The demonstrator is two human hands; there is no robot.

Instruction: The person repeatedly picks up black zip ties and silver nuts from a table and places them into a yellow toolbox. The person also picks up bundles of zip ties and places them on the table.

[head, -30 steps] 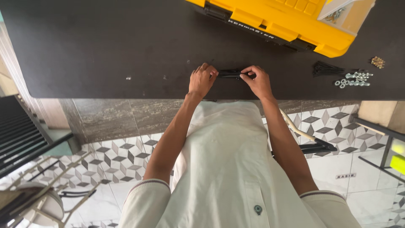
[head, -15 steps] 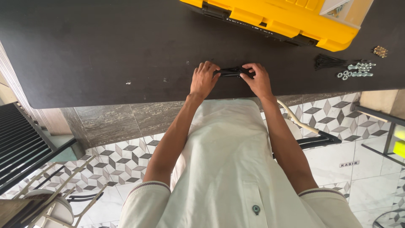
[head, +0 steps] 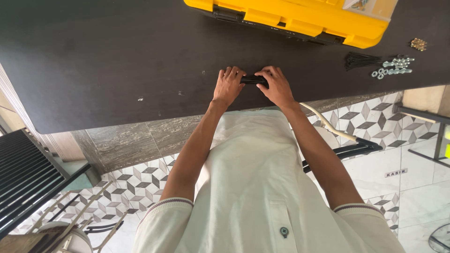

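Note:
Both of my hands rest on the near part of a black countertop [head: 117, 61]. My left hand [head: 228, 86] and my right hand [head: 276, 85] hold the two ends of a small black elongated object [head: 253, 80] between them, flat on the counter. The fingers of both hands curl over its ends, so most of it is hidden. What kind of object it is cannot be made out.
A yellow tool case [head: 300, 18] lies at the far edge of the counter. To the right are a bundle of black cable ties [head: 361, 60], silver bolts and nuts [head: 393, 67] and small brass parts [head: 418, 44]. Below are a patterned tile floor and a chair frame [head: 347, 145].
The view has shifted a little, so the hands sit slightly lower and left in the picture. Both hands keep the same hold on the black object.

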